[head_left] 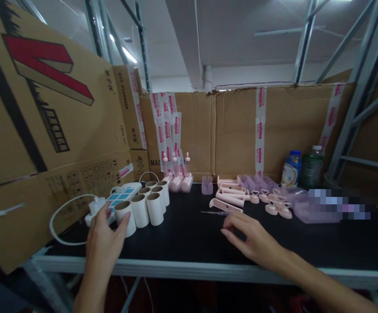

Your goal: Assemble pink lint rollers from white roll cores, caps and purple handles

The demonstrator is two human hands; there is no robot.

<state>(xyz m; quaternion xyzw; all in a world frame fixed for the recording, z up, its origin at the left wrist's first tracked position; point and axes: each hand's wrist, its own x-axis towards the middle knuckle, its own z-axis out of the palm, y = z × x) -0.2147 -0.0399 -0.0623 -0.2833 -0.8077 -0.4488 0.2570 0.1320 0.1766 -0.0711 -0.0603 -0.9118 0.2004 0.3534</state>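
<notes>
My left hand (102, 237) is spread open at the near left of the black tabletop (189, 243), its thumb touching the nearest of several white cylinders (143, 206) standing in a cluster. My right hand (250, 237) hovers open over the middle of the table, fingers pointing left, just short of a thin clear-handled tool (215, 213). Beyond that tool lie pink bar-shaped parts (230, 198) and small pink heart-topped pieces (273, 202). Neither hand holds anything.
A white power strip with blue buttons (120, 198) and its looping cable (57, 221) lie at the left. Cardboard boxes (45, 130) wall the left and back. Pink dropper bottles (177, 176), a blue-lidded can (291, 168), a green bottle (312, 167) and clear bags (301, 204) stand further back.
</notes>
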